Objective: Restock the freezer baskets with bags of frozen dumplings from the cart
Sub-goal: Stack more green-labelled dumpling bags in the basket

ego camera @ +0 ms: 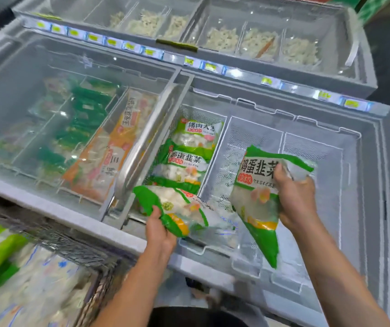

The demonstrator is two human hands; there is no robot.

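Note:
My left hand (159, 230) grips a green-and-clear bag of frozen dumplings (177, 208) by its near end, low over the front of the left wire basket (219, 135). That basket holds two more green dumpling bags (186, 161) lying flat. My right hand (295, 199) holds a second green dumpling bag (257, 199) by its top, hanging almost upright above the middle wire basket (231, 128), which shows only frost. The cart (66, 246) at lower left is piled with blurred bags (24, 284).
The freezer's glass lid (149, 138) is slid aside over the left half, covering orange and green packs. A third white basket (318, 147) sits at the right. A second freezer (224, 36) with loose dumplings stands behind. The freezer's grey rim (118, 234) runs along the front.

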